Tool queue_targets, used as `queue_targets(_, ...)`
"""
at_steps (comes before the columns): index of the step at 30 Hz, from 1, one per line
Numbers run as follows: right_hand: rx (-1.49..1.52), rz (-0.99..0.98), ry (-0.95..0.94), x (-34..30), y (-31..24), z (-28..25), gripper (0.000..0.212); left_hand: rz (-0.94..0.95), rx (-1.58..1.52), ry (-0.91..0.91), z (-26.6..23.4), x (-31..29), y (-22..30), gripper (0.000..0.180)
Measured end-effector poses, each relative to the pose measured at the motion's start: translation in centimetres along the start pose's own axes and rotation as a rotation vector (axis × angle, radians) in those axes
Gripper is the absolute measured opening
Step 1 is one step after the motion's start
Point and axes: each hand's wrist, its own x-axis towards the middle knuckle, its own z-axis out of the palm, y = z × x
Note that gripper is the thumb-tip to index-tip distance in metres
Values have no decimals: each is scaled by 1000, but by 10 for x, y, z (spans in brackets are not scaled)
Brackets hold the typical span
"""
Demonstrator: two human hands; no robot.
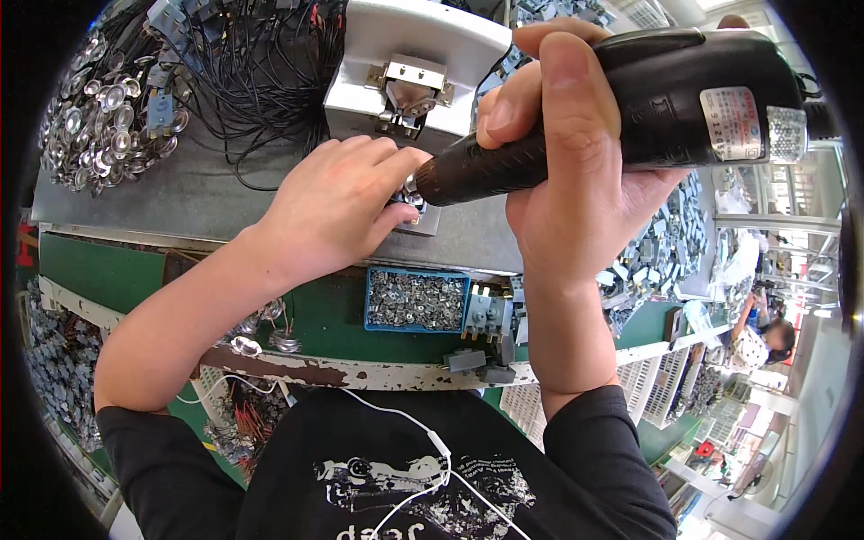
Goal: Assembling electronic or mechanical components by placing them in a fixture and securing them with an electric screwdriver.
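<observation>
My right hand (571, 153) is wrapped round a thick black electric screwdriver (661, 103), which lies nearly level and points left. Its tapered nose reaches my left hand (337, 193), whose thumb and fingers are closed on a small part at the foot of a white metal fixture (360, 103). Fingers and the screwdriver's nose hide most of that part, so its kind does not show. Just nearer to me, a blue tray (367, 301) holds many small metal pieces. Beside the tray stand grey plug-like parts (489, 313) with metal pins.
Shiny round metal cups (112, 99) are heaped at the far left, next to a tangle of black cables (238, 81). Many grey-blue plastic parts (670, 229) cover the bench at right. A chipped bench edge (306, 369) runs before me. Another person (760, 342) is far right.
</observation>
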Motion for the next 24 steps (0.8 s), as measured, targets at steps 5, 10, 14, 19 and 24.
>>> queue_targets(5,8,16,32,1,-2,4,85,1,-17,0,0,1,1,46)
queue_targets(10,48,46,94,3,-6,15,79,-7,-27,1,-1,0,1,44)
queue_targets(14,77,63,51,6,-12,12,46,-5,-25,6,-1,1,1,44)
queue_targets(19,169,5,42,5,3,20,33,-10,-26,0,0,1,1,46)
queue_targets(24,166,34,64,4,2,22,36,-16,-29,9,0,1,2,46)
